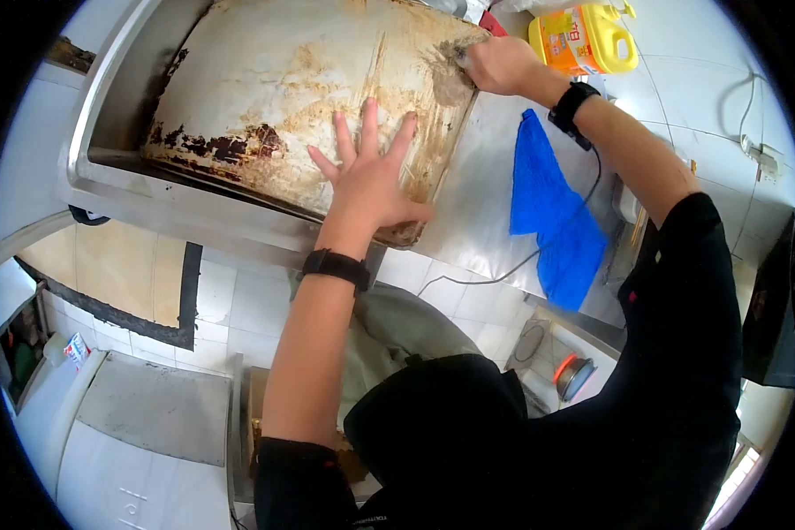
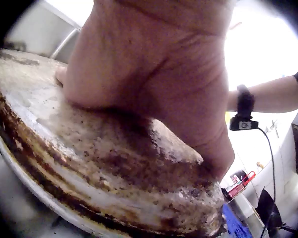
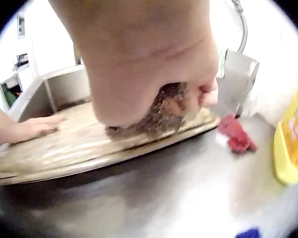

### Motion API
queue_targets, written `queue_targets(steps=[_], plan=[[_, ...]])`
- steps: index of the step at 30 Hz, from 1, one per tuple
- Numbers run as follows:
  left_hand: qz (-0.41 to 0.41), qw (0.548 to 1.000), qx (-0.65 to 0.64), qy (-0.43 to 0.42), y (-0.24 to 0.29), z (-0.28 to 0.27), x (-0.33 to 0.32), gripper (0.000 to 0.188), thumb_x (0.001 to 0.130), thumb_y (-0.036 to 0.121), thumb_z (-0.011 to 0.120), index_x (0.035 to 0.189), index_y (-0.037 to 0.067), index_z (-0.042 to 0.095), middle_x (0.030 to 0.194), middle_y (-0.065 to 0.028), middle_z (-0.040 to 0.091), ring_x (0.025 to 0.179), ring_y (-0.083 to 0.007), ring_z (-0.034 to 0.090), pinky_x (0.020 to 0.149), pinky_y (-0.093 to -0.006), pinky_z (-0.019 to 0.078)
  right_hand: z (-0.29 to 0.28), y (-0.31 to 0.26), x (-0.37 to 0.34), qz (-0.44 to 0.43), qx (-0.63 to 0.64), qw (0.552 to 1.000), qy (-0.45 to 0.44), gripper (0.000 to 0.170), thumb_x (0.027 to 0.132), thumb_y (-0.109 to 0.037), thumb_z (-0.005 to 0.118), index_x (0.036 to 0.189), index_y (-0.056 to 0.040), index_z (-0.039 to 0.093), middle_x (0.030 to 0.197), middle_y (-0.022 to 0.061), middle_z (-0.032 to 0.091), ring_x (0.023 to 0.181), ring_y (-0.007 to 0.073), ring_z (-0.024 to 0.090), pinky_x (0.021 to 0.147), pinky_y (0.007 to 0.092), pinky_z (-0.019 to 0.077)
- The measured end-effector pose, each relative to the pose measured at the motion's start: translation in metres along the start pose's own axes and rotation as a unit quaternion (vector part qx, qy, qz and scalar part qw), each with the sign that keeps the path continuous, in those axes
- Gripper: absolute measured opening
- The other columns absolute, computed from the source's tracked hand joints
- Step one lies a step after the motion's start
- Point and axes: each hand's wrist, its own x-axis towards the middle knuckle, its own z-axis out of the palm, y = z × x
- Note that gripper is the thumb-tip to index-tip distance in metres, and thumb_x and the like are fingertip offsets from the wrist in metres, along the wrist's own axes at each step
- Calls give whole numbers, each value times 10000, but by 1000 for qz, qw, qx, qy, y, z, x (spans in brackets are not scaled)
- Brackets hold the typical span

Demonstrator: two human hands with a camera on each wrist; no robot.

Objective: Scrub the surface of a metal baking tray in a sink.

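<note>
standing just beyond the right wrist, a yellow bottle (image 1: 583,40) with an orange label is the nearest bulky thing to the right hand (image 1: 503,66). a red cloth (image 3: 236,134) lies crumpled near the tray's edge, and a blue cloth (image 1: 552,212) is spread on the metal counter (image 1: 477,177), with a thin dark cable (image 1: 503,279) from the right wristband (image 1: 574,115) passing over it. the left wristband (image 1: 336,268) sits below the left hand (image 1: 368,181).

the large tray (image 1: 283,79) lies over the metal sink (image 1: 75,155), one end within the basin and the other reaching the counter. it is broad and flat-faced with rounded corners and a raised rim; its pale surface is streaked with tan and rust-brown, and dark, flaky patches run along the side nearer the person. the counter is smooth, grey and shiny.

the left hand rests palm down on the tray near its rounded corner, fingers straight and fanned well apart, thumb out to the side. the right hand, at the far corner, has its fingers curled together round a scouring pad (image 3: 164,111), a wiry, tangled, brownish clump pressed against the tray; greyish grime shows on the surface around it.
</note>
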Motion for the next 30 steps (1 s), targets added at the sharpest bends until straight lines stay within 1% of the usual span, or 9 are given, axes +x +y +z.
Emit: queue_targets(steps=[6,10,12,16,18,19,24,29,30], plan=[[5,1000,-6,7,2,-3,4,1241,494,488,845,1526,327,175,1595,-171,-76,1422,-490,-121,1035,-732,-37,-11,-10,0,53,-10,998,-20,311,839,-289,516,778,-24,666,775,220,680,741,379,677,666,483,545],[-4,1000,-5,3,0,-5,2,1237,498,493,852,1524,322,183,1595,-171,-76,1423,-493,-110,1036,-734,-28,-22,-27,-10,-10,-5,998,-68,294,821,-277,522,822,-20,666,802,222,684,770,377,680,683,482,547],[4,1000,-1,-1,3,-3,0,1237,500,494,853,1525,318,184,1595,-172,-78,1423,-493,-110,1036,-733,-29,-14,-4,6,66,-1,996,-53,292,814,-278,523,834,-32,679,810,213,688,785,370,684,684,479,548],[-2,1000,6,-4,2,-3,0,1238,499,484,859,1525,313,188,1595,-172,-79,1421,-497,-112,1032,-738,-29,-12,1,20,105,-24,994,-32,271,803,-263,532,839,-54,701,810,208,689,769,361,684,671,473,545],[0,1000,-7,3,2,-3,1,1240,496,481,860,1525,314,189,1595,-172,-80,1420,-499,-112,1030,-739,-29,-11,-13,7,47,-31,997,-58,275,808,-264,527,802,-45,692,788,200,688,747,363,683,662,476,546],[0,1000,-6,1,2,-4,1,1239,495,478,863,1524,313,192,1595,-171,-77,1419,-500,-112,1029,-740,-30,-10,-17,-2,20,-37,999,-26,285,810,-267,526,757,-32,678,758,193,682,722,367,678,650,479,543],[7,1000,-10,14,0,-3,2,1239,493,478,861,1524,312,194,1596,-171,-64,1421,-498,-107,1029,-742,-27,-14,-4,4,3,-31,999,-23,286,813,-266,521,723,-38,669,737,194,674,695,375,669,608,493,529],[1,1000,0,8,1,-3,0,1231,494,484,858,1521,321,199,1596,-170,-55,1420,-503,-94,1026,-747,-16,2,-10,-6,6,-6,1000,-10,301,865,-313,522,809,-36,629,685,205,654,621,393,646,586,486,532],[0,1000,-1,14,1,-5,1,1231,494,484,858,1521,321,199,1596,-170,-55,1420,-503,-94,1026,-747,-16,-18,-29,-14,-9,-23,997,-75,292,872,-316,514,850,-49,631,711,199,664,656,386,659,597,488,536]])
